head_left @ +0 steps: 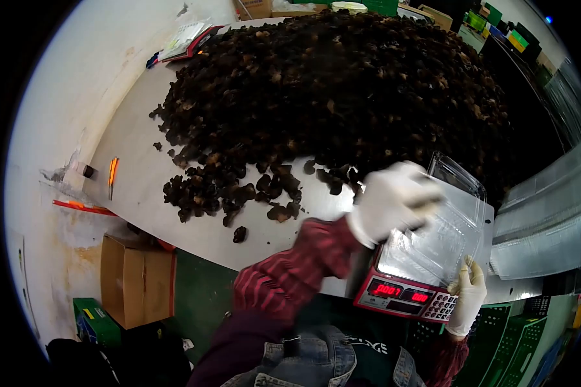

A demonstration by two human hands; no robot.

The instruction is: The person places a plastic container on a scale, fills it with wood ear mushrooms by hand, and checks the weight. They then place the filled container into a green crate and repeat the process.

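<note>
Clear plastic box [455, 222], one: sits on the scale, at the right of the table's near edge. Long axis, as far as the outline shows, runs near to far; one end points toward the person, the other toward the heap.

Scale [368, 298], one: red body, two lit red readouts, one keypad, all facing the person.

Gloves, two, white, one per hand. Left hand [397, 200]: above the left part of the scale, curled and blurred; whether it grips anything I cannot tell. Right hand [469, 297]: narrow, thumb and fingers pinching the near right corner of the box.

Dark mushrooms [342, 84], one great heap covering most of the table [139, 174]; pieces too many to count. One smaller cluster [197, 193] at the near left, with a single piece [240, 234] just apart from it.

Stacked clear plastic [549, 216], right of the scale; layers too many to count.

Cardboard box [135, 277], one, open, below the table's left edge.
</note>
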